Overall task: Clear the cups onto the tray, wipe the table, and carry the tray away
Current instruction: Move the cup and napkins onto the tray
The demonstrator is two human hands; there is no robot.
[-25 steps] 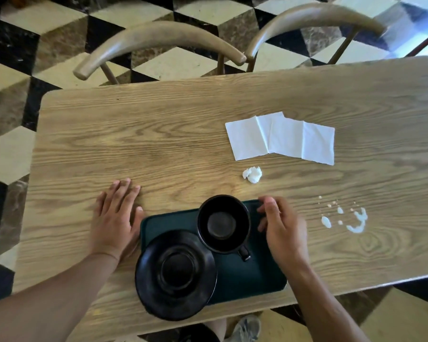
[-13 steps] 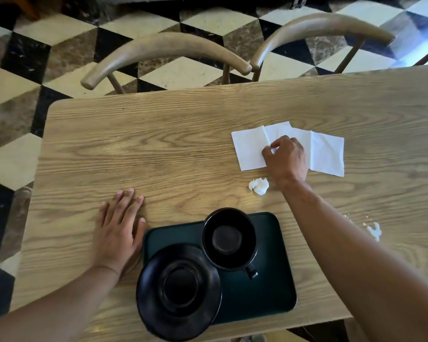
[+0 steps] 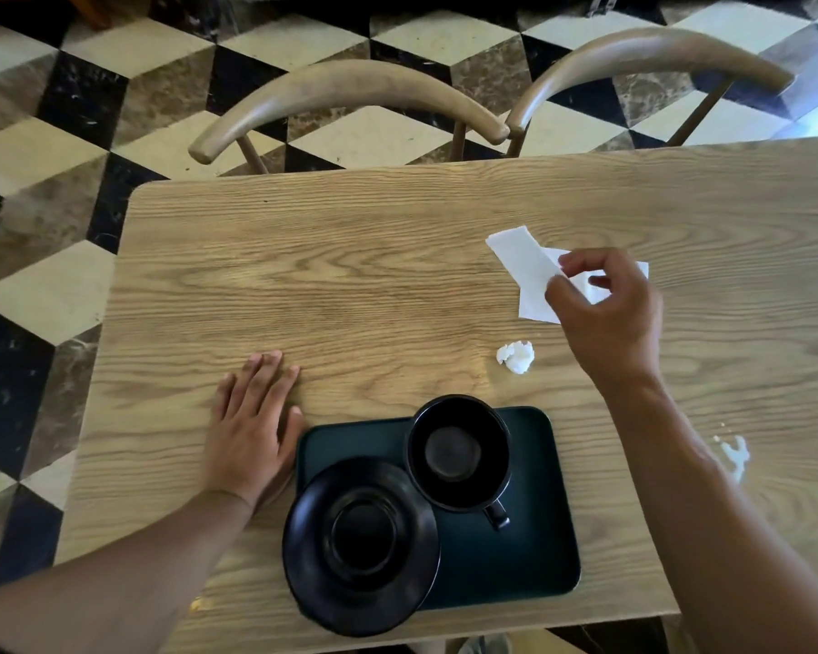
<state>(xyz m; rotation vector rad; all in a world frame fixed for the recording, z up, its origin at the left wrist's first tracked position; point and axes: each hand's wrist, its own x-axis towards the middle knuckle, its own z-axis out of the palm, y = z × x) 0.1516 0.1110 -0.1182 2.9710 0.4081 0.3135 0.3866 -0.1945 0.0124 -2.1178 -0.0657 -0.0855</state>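
A dark green tray point(image 3: 534, 554) lies at the near edge of the wooden table point(image 3: 350, 276). On it stand a black cup point(image 3: 459, 453) with its handle toward me and a black saucer point(image 3: 362, 545) that overhangs the tray's left front corner. My left hand point(image 3: 251, 427) rests flat on the table, touching the tray's left side. My right hand point(image 3: 605, 313) pinches a white paper napkin point(image 3: 523, 266) and lifts it, folded over, off the table. A small crumpled white paper ball point(image 3: 516, 356) lies just below the napkin.
A white spill point(image 3: 735, 455) with droplets marks the table to the right, partly behind my right forearm. Two curved wooden chair backs point(image 3: 350, 94) point(image 3: 652, 59) stand at the table's far edge. The floor around is checkered tile.
My right hand went from the tray's right edge to the napkin, gripped it and has now raised it, folding it over. The left hand has stayed flat.
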